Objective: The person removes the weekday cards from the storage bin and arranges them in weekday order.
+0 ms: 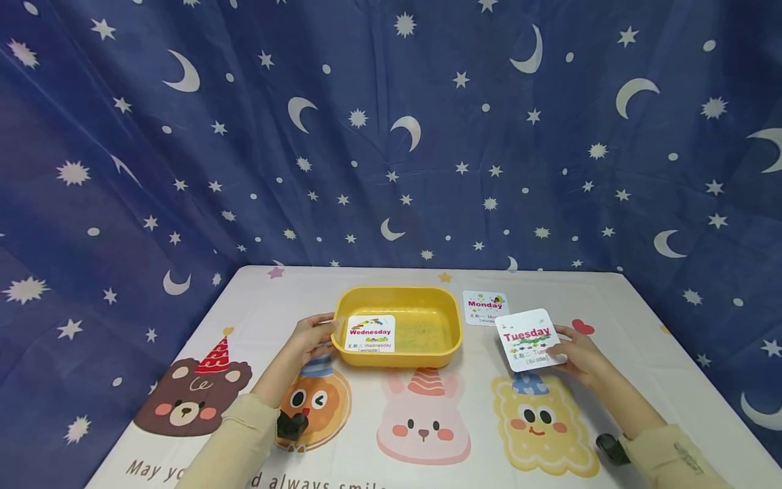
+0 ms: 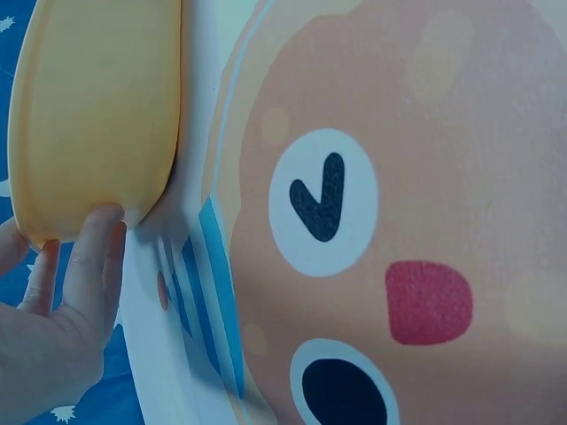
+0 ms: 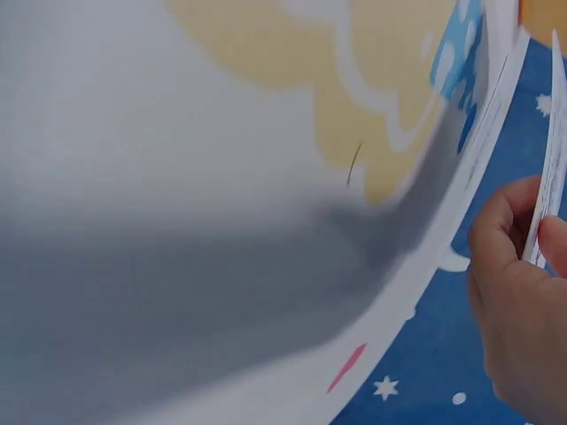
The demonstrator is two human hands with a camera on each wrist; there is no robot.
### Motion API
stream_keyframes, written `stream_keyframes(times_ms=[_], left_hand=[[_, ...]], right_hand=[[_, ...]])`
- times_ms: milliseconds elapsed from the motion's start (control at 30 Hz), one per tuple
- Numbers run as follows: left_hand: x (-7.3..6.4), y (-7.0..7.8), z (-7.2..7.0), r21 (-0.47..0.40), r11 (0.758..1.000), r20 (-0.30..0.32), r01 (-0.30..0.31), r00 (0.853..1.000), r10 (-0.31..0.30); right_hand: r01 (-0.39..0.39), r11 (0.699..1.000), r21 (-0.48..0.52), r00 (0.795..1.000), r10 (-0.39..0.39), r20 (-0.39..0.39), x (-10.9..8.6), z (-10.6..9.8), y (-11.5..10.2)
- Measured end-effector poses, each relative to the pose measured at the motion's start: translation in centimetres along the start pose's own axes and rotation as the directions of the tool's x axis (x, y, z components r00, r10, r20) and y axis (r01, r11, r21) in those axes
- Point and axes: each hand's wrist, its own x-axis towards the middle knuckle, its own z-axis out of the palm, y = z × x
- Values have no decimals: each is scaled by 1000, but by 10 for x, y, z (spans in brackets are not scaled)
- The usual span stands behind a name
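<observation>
In the head view my left hand [image 1: 310,337] holds the left end of a yellow plastic tray [image 1: 452,333]; its fingers press the end wall in the left wrist view. A white "Wednesday" card [image 1: 370,333] lies inside the tray, towards its left. My right hand [image 1: 577,353] pinches a white "Tuesday" card [image 1: 527,339] by its right edge, tilted above the table. Seen edge-on in the right wrist view, the held card [image 3: 551,168] sits between thumb and fingers. A "Monday" card [image 1: 482,307] lies right of the tray, its lower right corner hidden by the "Tuesday" card.
A white tablecloth printed with cartoon figures covers the table [image 1: 427,407]. Behind the table's back edge hangs a dark blue curtain [image 1: 379,170] with moons and stars. Black devices sit near both wrists.
</observation>
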Motion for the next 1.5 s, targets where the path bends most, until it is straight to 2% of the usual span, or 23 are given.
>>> stream_keyframes(times_ms=[333, 567, 700, 900, 1200, 1367, 1500], left_hand=[[1, -2, -2, -4, 1000, 1, 6, 1000, -6], [1, -5, -1, -2, 1000, 0, -6, 1000, 6], [2, -7, 0, -3, 1000, 2, -10, 1000, 10], [2, -5, 2, -16, 1000, 6, -12, 1000, 12], [2, -3, 2, -15, 1000, 3, -7, 1000, 7], [3, -2, 2, -20, 1000, -6, -6, 1000, 6], [2, -1, 0, -22, 1000, -14, -1, 1000, 1]], right_hand=[[-20, 999, 31, 994, 23, -108, 19, -16, 1], [-28, 1000, 13, 971, 31, -237, 35, -20, -3], [-37, 999, 0, 961, 36, -276, 46, -21, -5], [-49, 999, 15, 949, 51, -311, 62, -22, -6], [-65, 997, 52, 942, 78, -325, 79, -26, -6], [-103, 992, 78, 923, 124, -363, 90, -24, -3], [-114, 992, 53, 908, 125, -400, 97, -20, -2]])
